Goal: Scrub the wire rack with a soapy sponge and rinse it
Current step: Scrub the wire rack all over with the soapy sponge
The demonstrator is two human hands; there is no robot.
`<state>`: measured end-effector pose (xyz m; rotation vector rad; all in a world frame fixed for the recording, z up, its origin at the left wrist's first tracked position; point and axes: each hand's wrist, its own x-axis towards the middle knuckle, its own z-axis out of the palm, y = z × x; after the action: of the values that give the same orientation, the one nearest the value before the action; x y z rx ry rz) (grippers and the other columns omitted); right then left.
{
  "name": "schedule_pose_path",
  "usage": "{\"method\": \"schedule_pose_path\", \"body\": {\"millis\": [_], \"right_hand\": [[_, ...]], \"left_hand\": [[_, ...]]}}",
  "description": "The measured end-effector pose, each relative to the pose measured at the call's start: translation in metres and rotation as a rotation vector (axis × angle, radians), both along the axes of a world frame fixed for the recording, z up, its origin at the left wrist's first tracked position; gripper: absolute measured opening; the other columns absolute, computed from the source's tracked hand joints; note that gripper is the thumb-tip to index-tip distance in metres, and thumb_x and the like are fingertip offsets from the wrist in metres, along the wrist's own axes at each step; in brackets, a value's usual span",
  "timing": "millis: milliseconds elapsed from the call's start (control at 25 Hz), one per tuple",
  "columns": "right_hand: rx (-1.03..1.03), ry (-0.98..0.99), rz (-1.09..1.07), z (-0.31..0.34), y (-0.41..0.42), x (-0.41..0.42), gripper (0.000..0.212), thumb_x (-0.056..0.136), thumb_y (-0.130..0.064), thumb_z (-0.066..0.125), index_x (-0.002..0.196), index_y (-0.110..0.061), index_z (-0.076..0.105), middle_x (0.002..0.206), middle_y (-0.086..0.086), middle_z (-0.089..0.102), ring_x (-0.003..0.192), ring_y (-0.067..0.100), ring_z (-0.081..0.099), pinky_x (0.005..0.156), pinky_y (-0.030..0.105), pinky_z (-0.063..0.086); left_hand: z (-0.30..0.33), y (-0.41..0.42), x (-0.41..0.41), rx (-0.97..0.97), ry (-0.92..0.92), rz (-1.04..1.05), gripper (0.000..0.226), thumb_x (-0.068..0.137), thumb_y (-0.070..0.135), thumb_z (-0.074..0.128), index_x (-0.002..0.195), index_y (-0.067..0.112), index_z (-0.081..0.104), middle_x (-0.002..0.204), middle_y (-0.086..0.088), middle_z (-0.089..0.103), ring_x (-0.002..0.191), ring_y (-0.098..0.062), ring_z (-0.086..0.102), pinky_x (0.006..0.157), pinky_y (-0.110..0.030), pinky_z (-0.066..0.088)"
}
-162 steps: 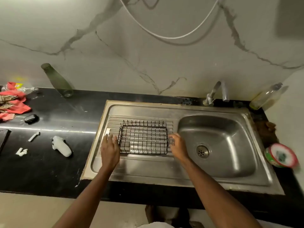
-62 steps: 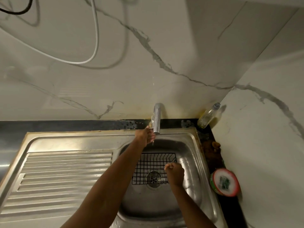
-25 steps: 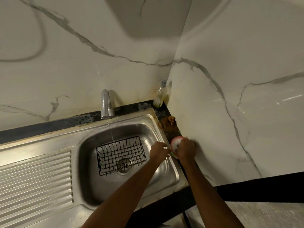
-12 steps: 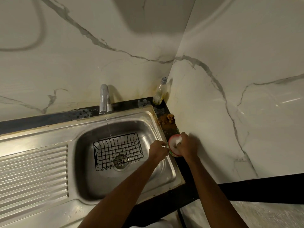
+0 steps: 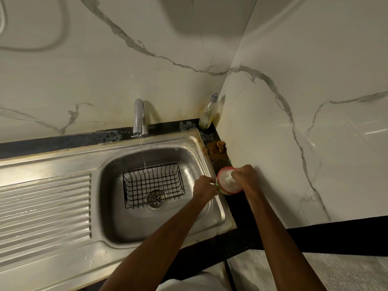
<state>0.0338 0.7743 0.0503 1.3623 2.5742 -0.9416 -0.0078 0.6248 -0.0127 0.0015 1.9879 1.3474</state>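
Wire rack (image 5: 154,185) sits in sink (image 5: 199,143); left hand (image 5: 204,186) pinches soap tub (image 5: 225,182), right hand's (image 5: 244,175) grip unclear.

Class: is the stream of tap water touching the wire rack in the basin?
Touching. Head view: the water stream falls from the tap onto the wire rack's far rim.

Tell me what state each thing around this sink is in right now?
Tap: running, thin stream falling onto the wire rack.
Wire rack: upright in the sink basin, over the drain.
Soap tub: open on the counter, white lather inside.
Left hand: grips the tub's rim.
Right hand: fingers curled down into the tub; what they hold is hidden.
Bottle: capped, standing in the corner.
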Motion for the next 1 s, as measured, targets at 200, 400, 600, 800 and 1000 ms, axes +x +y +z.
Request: {"method": "schedule_pose_path", "body": {"millis": [200, 400, 600, 800, 1000], "right_hand": [[0.223, 0.131, 0.152, 0.003, -0.003, 0.004, 0.015, 0.074, 0.002, 0.066, 0.076, -0.004, 0.079, 0.078, 0.010, 0.076, 0.077, 0.027, 0.073, 0.073, 0.029, 0.058], [0.155, 0.193, 0.176, 0.007, -0.008, 0.006, 0.029, 0.066, 0.004, 0.071, 0.087, -0.015, 0.080, 0.093, 0.001, 0.077, 0.090, 0.021, 0.070, 0.078, 0.023, 0.050], [0.179, 0.096, 0.164, 0.009, -0.003, 0.007, 0.037, 0.064, -0.007, 0.086, 0.101, -0.012, 0.080, 0.101, 0.007, 0.077, 0.091, 0.025, 0.072, 0.083, 0.027, 0.056], [0.242, 0.071, 0.164, 0.002, -0.008, 0.005, 0.022, 0.074, -0.009, 0.076, 0.095, -0.012, 0.080, 0.095, 0.006, 0.077, 0.090, 0.027, 0.071, 0.079, 0.029, 0.057], [0.240, 0.265, 0.055, 0.008, -0.011, 0.004, 0.027, 0.069, 0.008, 0.064, 0.082, -0.010, 0.079, 0.085, 0.005, 0.076, 0.077, 0.019, 0.067, 0.070, 0.021, 0.047]], "left_hand": [[-0.001, -0.001, 0.005, 0.012, -0.027, 0.028, 0.036, 0.078, 0.002, 0.078, 0.112, 0.005, 0.071, 0.081, -0.014, 0.077, 0.060, -0.019, 0.075, 0.062, -0.034, 0.063], [-0.006, -0.001, 0.009, 0.047, -0.075, 0.031, 0.043, 0.072, 0.004, 0.081, 0.113, 0.008, 0.067, 0.082, -0.017, 0.078, 0.076, -0.030, 0.078, 0.077, -0.047, 0.065], [-0.016, 0.002, 0.011, 0.028, -0.060, -0.015, 0.058, 0.055, 0.017, 0.082, 0.111, 0.017, 0.068, 0.103, -0.014, 0.075, 0.094, -0.031, 0.076, 0.082, -0.047, 0.064], [-0.023, 0.006, 0.011, 0.042, -0.058, -0.041, 0.066, 0.057, 0.019, 0.082, 0.121, 0.012, 0.066, 0.101, -0.014, 0.076, 0.087, -0.028, 0.077, 0.080, -0.048, 0.064], [-0.022, 0.003, 0.010, 0.083, -0.080, -0.032, 0.060, 0.066, 0.008, 0.085, 0.122, 0.008, 0.064, 0.104, -0.019, 0.075, 0.076, -0.029, 0.077, 0.078, -0.046, 0.064]]}}
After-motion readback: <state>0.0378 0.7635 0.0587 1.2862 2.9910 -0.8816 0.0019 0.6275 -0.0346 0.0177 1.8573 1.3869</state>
